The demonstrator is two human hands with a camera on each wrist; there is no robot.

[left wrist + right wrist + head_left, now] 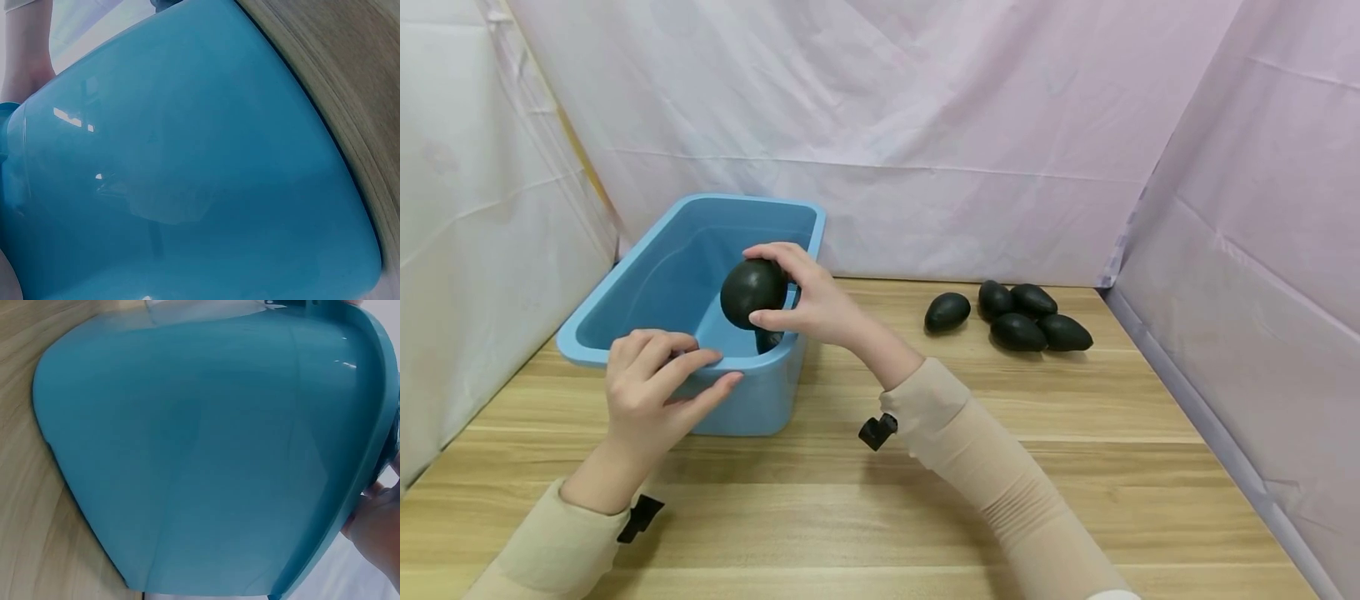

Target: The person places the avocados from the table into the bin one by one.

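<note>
Two hands are at work over the blue bin [647, 292], which sits toward the far left corner of the wooden surface [1000, 433]. My right hand [816, 304] holds a dark avocado [752, 290] above the bin's open inside, near its front right corner; the grip is curled round it, fingers over the top and thumb beneath, so the fruit hangs clear of the bin's floor. Below it, just inside the front wall, a small dark shape shows, too hidden by my hand to tell what it is. My left hand [651, 387] rests at the bin's front rim, fingers loosely bent with the tips on the rim's edge and thumb stretched along the outer wall; that grip is narrow but not wrapped round anything that I can see. Five more avocados [1011, 315] lie in a loose cluster toward the far right edge of the surface, well apart from the bin, one of them a little to the left of the other four. The left wrist view is filled by the bin's glossy blue wall [187, 175] with a strip of wood grain beside it, and the right wrist view likewise shows the bin's wall [206, 456] with a bit of hand at the rim on the right.
</note>
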